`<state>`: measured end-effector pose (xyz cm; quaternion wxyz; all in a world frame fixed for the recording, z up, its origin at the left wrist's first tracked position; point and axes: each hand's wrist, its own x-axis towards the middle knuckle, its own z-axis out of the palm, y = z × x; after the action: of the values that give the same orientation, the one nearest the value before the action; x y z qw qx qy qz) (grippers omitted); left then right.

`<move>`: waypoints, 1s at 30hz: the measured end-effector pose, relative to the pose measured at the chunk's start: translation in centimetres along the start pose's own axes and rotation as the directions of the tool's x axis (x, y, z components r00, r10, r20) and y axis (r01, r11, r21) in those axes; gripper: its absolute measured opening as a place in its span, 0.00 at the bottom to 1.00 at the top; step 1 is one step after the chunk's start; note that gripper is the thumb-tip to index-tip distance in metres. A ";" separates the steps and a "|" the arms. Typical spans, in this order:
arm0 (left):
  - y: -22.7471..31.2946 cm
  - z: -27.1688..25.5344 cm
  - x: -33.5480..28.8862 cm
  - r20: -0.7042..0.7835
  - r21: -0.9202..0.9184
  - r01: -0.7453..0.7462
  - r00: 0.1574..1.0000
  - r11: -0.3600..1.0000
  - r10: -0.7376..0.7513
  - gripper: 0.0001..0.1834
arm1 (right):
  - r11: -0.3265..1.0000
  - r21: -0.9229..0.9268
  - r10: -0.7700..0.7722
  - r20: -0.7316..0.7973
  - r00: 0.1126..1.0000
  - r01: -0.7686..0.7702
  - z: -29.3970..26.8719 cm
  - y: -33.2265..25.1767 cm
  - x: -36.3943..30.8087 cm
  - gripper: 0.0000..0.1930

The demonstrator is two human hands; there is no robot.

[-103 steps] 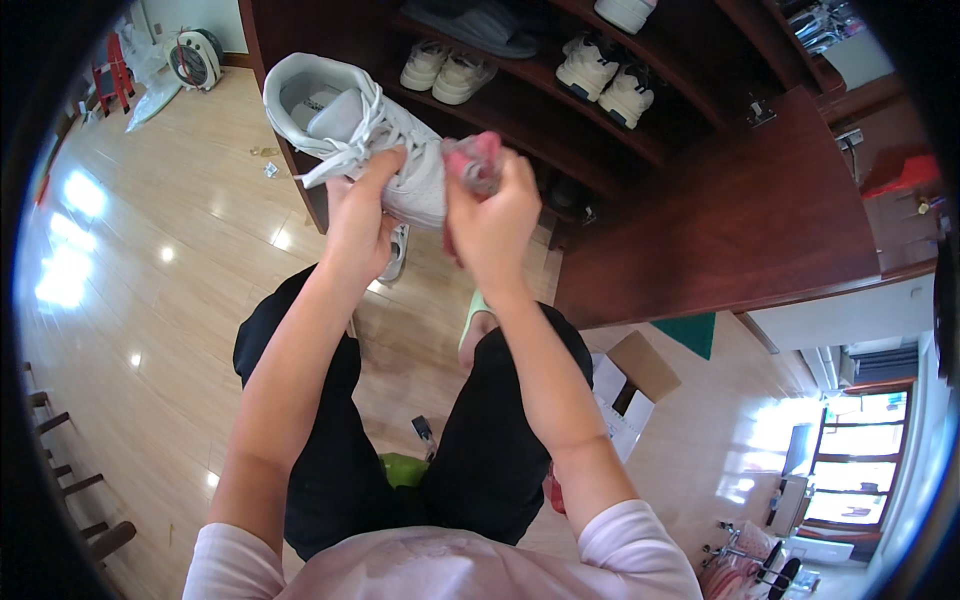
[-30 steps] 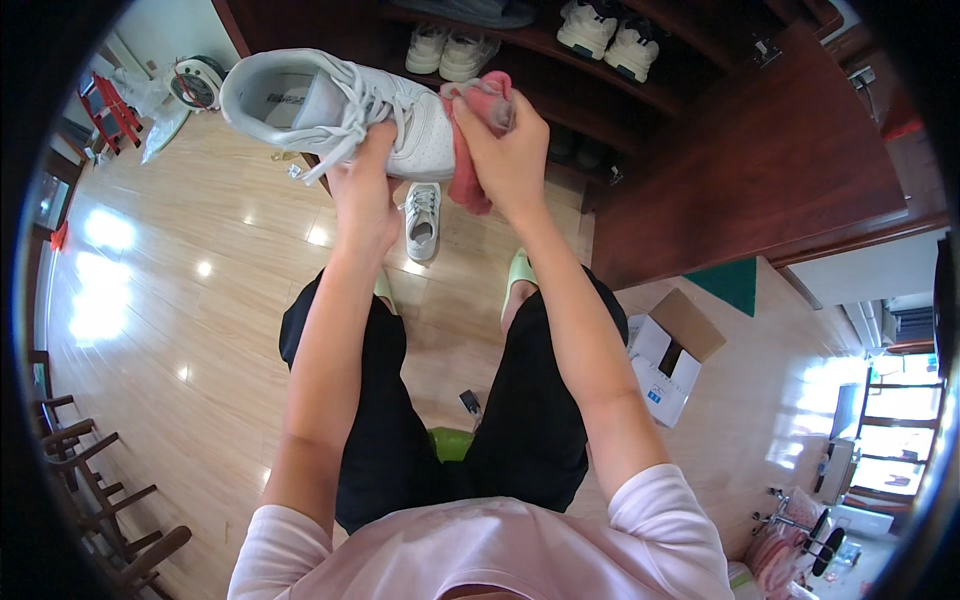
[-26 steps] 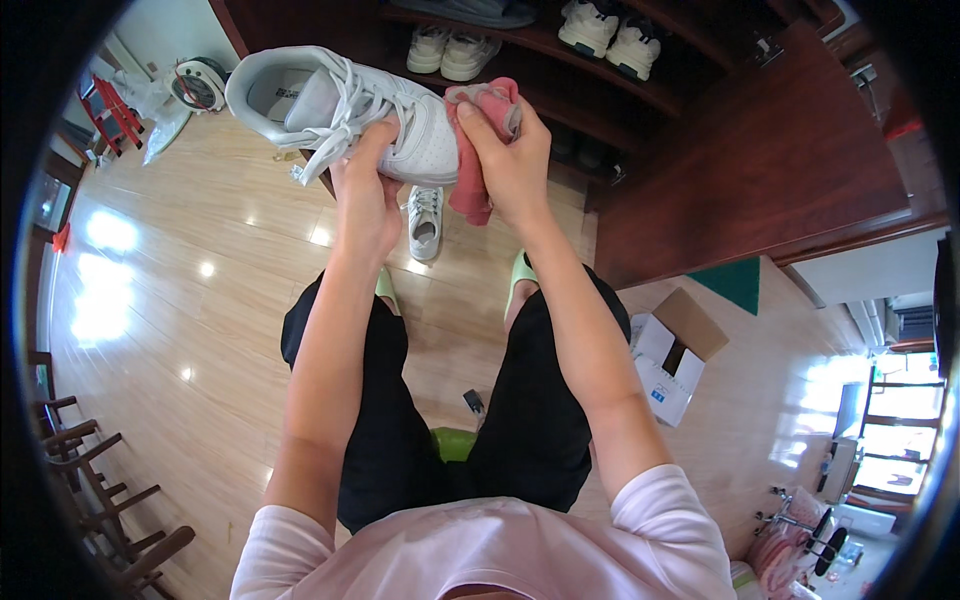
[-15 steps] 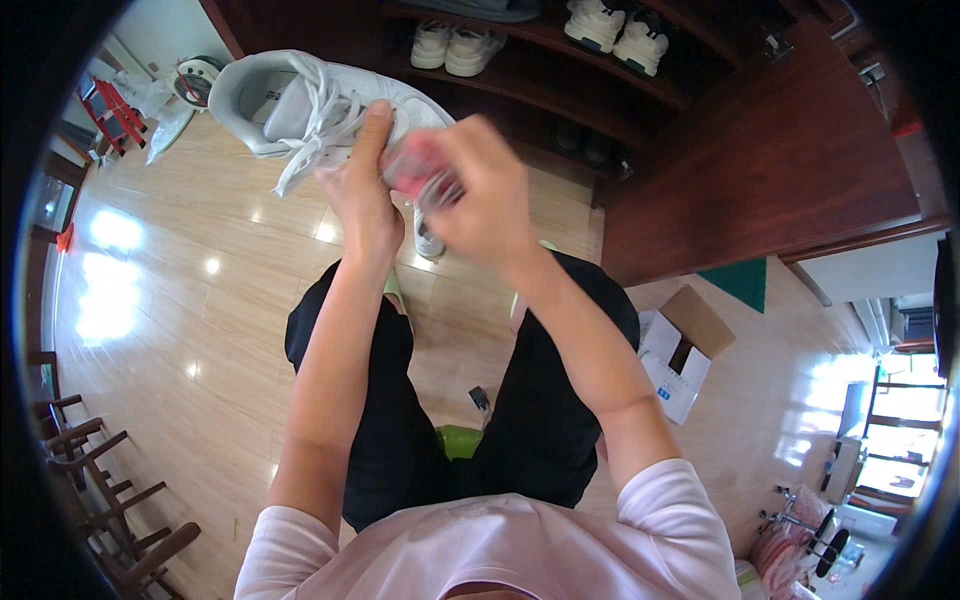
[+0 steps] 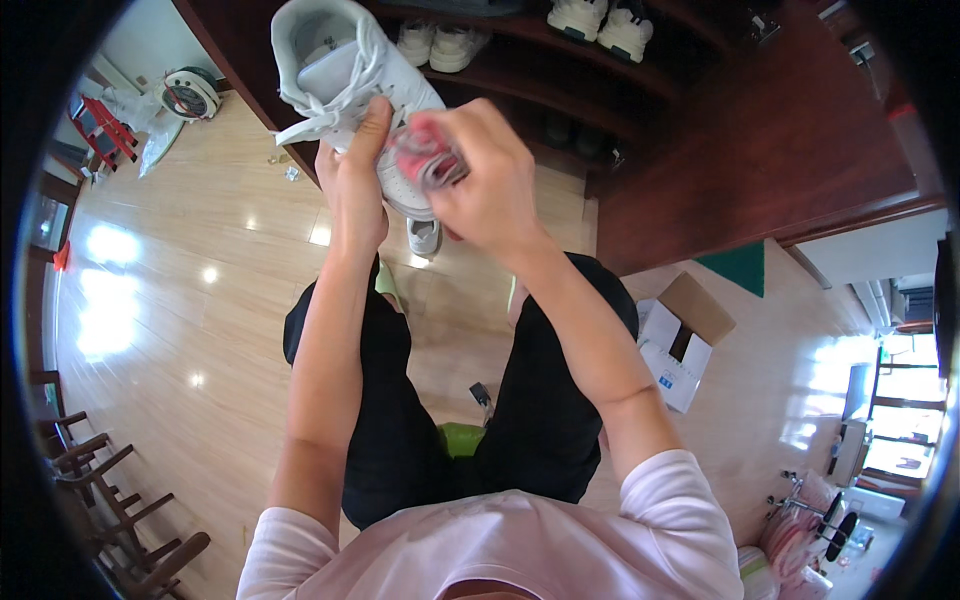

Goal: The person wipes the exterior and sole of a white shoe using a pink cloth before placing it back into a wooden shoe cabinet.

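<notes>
A white lace-up sneaker (image 5: pixel 404 88) is held up in front of me, its opening at the far left and its toe tilted toward me. My left hand (image 5: pixel 352 195) is closed on its side, with the thumb lying near the laces. Bunched in my closed right hand (image 5: pixel 492 182) is a crumpled red and grey cloth (image 5: pixel 428 150), blurred by motion, against or just over the front of the sneaker. Below the held toe, another white shoe (image 5: pixel 424 237) stands on the floor, partly hidden.
Behind the sneaker is a dark wooden shoe cabinet (image 5: pixel 520 80) with pairs of light shoes (image 5: pixel 590 22) on its shelves. Its open door (image 5: pixel 740 150) reaches out on the right. An open cardboard box (image 5: pixel 675 370) lies beside my right knee. Wooden chair legs (image 5: pixel 120 510) show at lower left.
The sneaker has turned so its toe points more toward me and its heel has swung up and away. My right hand keeps the cloth at the shoe's front.
</notes>
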<state>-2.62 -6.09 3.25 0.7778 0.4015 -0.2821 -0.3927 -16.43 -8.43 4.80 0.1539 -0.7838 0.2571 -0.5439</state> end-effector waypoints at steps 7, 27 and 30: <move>0.1 -0.6 1.2 0.121 0.042 0.137 0.983 0.990 -0.141 0.25 | 0.902 0.330 0.305 -0.034 0.952 -0.277 0.2 2.8 0.6 0.14; 1.9 -2.9 0.9 0.488 -0.246 0.680 0.703 0.691 -0.518 0.24 | 0.976 0.199 -0.086 -0.009 0.996 0.086 -0.6 0.1 0.6 0.14; 1.4 -2.4 0.9 0.421 -0.235 0.691 0.706 0.683 -0.570 0.24 | 0.952 0.218 -0.231 0.052 0.972 0.215 0.0 -0.9 -0.4 0.13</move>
<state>0.23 -5.38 3.36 0.5977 0.2499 -0.1634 -0.7440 -16.29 -7.41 4.94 0.1834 -0.8073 0.1019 -0.5515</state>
